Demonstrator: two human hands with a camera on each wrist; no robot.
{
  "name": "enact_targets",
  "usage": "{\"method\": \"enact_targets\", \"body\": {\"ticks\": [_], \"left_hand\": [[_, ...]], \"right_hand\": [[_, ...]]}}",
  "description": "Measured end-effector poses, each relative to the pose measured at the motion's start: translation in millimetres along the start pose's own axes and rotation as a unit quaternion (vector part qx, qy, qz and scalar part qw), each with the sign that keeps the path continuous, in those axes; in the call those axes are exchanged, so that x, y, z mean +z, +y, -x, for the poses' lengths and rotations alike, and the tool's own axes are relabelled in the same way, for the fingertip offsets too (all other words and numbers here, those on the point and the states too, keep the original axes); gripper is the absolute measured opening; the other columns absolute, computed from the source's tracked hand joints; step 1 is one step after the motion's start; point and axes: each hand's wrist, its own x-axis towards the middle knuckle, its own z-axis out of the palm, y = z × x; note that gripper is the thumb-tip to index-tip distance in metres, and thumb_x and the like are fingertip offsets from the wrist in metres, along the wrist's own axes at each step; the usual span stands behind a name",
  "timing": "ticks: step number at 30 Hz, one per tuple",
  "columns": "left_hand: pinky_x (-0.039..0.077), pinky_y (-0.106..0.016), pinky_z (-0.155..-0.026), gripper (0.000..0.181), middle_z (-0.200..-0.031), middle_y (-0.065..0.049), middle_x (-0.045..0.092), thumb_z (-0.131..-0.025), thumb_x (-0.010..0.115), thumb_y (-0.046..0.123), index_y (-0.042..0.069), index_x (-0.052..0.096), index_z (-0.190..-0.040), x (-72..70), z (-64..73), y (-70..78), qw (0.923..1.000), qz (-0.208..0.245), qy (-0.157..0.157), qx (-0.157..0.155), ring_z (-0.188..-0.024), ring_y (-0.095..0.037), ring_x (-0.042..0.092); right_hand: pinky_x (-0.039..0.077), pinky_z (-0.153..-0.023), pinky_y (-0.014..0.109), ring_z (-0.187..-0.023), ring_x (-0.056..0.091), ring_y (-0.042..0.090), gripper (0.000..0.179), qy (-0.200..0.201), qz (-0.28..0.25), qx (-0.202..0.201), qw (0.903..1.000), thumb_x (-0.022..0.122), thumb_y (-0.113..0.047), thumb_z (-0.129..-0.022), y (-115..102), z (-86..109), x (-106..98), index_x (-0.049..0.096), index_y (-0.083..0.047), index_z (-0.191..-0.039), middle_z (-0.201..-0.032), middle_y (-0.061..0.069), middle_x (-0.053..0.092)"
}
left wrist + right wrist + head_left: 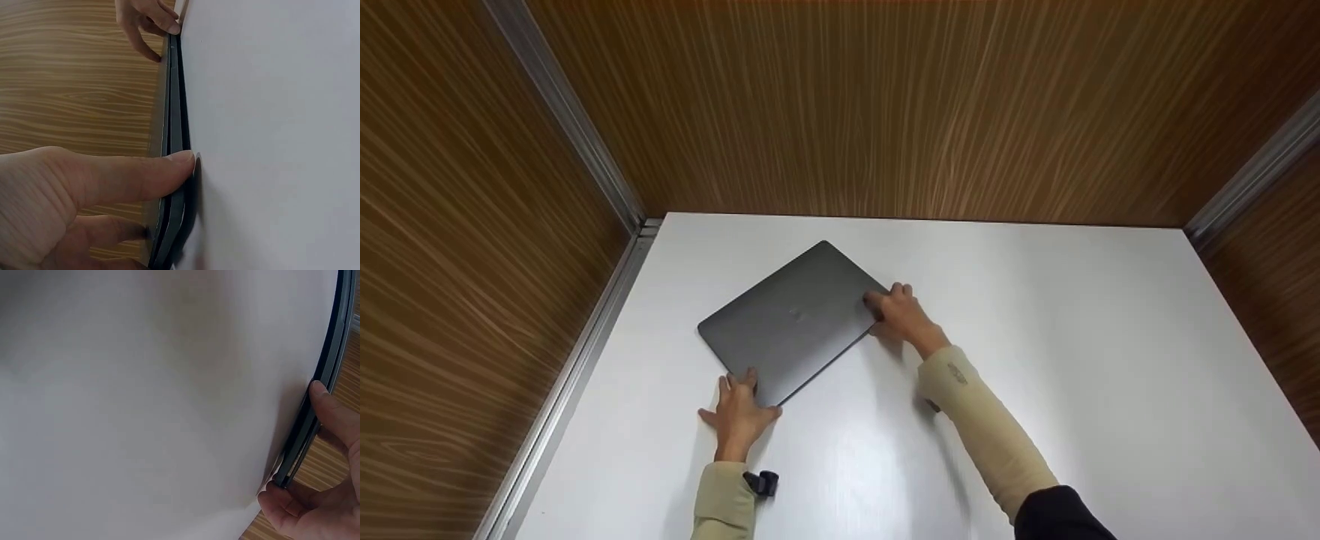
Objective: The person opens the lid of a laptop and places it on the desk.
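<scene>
A dark grey laptop (802, 315) with its lid down lies at a slant on the white table (1080, 360), left of the middle. My left hand (739, 416) grips its near left corner. In the left wrist view the left thumb (169, 167) lies against the front edge, with other fingers farther round the corner. At the laptop's right end, my right hand (901, 311) holds the other front corner. The right wrist view shows that thumb (320, 391) on the edge and several fingers (281, 503) curled at the corner's end. The laptop's underside is hidden.
Wood-grain panels rise behind the table (885, 112), at the left (472, 262) and at the right (1275, 300). A metal rail (577, 367) runs along the table's left side. A black device (763, 484) sits on the left wrist.
</scene>
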Motion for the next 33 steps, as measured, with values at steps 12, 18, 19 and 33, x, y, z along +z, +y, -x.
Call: {"method": "enact_targets", "body": {"ticks": [12,18,19,33], "left_hand": [[0.012,-0.087,-0.098,0.076,-0.144,-0.044,0.039,-0.071,0.091,0.012,-0.007,0.059,-0.137,6.9,-5.2,4.0,0.9998,-0.007,0.005,0.019,-0.142,-0.057,0.028],[0.015,-0.086,-0.098,0.076,-0.144,-0.043,0.041,-0.071,0.090,0.013,-0.006,0.059,-0.137,9.5,-7.6,4.9,0.9996,-0.020,-0.002,0.021,-0.141,-0.056,0.031],[0.016,-0.086,-0.098,0.076,-0.144,-0.043,0.041,-0.071,0.090,0.013,-0.006,0.059,-0.137,9.5,-8.1,5.3,0.9995,-0.021,-0.003,0.022,-0.140,-0.056,0.031],[0.013,-0.086,-0.098,0.078,-0.144,-0.044,0.040,-0.070,0.092,0.010,-0.008,0.058,-0.137,14.1,-12.2,14.0,0.9990,-0.014,-0.009,0.041,-0.142,-0.057,0.028]], "right_hand": [[0.051,-0.085,0.059,-0.106,0.047,0.048,0.058,0.005,-0.007,0.021,0.9997,0.082,-0.009,-0.082,9,9.0,-2,0.058,-0.003,-0.135,-0.112,0.039,0.050],[0.051,-0.084,0.058,-0.105,0.047,0.049,0.057,0.010,-0.016,0.028,0.9994,0.083,-0.009,-0.080,11,14.0,-3,0.060,-0.003,-0.133,-0.110,0.037,0.050],[0.051,-0.084,0.058,-0.105,0.047,0.049,0.057,0.013,-0.015,0.029,0.9994,0.083,-0.009,-0.080,11,14.5,-3,0.060,-0.003,-0.132,-0.110,0.037,0.050],[0.051,-0.080,0.056,-0.101,0.046,0.045,0.060,0.013,-0.018,0.039,0.9990,0.084,-0.009,-0.080,20,24.3,-12,0.058,0.000,-0.133,-0.107,0.035,0.049]]}}
